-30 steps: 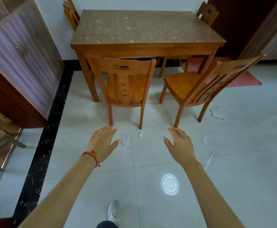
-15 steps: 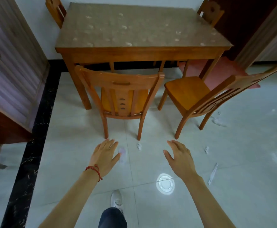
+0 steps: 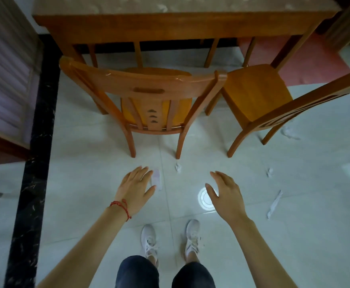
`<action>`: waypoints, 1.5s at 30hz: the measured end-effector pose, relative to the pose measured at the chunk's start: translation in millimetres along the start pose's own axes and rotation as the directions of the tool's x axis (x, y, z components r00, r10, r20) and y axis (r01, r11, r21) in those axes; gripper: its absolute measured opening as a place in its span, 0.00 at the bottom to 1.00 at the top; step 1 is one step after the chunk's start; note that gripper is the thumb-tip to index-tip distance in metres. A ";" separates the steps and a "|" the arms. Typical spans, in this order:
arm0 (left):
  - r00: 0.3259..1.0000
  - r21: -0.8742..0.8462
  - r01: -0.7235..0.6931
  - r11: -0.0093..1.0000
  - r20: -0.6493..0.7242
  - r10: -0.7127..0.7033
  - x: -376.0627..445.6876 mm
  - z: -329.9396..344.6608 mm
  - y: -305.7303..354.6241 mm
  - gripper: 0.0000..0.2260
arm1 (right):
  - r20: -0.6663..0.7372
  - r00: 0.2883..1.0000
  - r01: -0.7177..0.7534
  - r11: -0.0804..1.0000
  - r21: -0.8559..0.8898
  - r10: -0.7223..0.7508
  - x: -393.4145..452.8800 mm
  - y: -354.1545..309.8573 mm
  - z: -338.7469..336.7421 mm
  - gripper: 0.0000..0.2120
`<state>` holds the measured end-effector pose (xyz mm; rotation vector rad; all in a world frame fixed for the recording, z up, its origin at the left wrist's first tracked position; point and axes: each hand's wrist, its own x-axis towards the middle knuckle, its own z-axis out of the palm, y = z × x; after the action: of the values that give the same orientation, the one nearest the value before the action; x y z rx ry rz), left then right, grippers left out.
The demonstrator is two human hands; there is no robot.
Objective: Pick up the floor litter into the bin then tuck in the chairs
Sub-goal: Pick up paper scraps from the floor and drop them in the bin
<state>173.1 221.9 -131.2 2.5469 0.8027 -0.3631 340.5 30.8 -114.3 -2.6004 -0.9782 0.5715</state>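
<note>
Head view: left hand [image 3: 135, 189] and right hand [image 3: 225, 193] outstretched, palms down, fingers loosely spread, empty, above scattered litter [image 3: 157, 179].

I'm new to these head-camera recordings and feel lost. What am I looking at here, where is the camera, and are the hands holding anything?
No machine here: a person wears a wide-angle camera on the head, looking down at their own arms. The left hand, with a red wrist string, and the right hand are both spread open and hold nothing. Below are the person's white shoes. On the tiled floor lie scraps of paper litter: a flat piece by the left fingers, a crumpled bit near a chair leg, and a long strip to the right. Two wooden chairs, the near chair and the right chair, stand pulled out from the table. No bin is visible.
</note>
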 end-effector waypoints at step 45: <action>0.892 -0.481 0.346 0.805 -0.095 -0.441 311.7 482.3 -174.7 0.28 | 0.019 0.967 0.254 0.967 0.021 -0.254 299.7 247.8 471.7 0.18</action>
<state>263.0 265.0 -723.1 1.9838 1.3352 -0.0230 465.8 121.2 -705.8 -2.4043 -1.2820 0.5388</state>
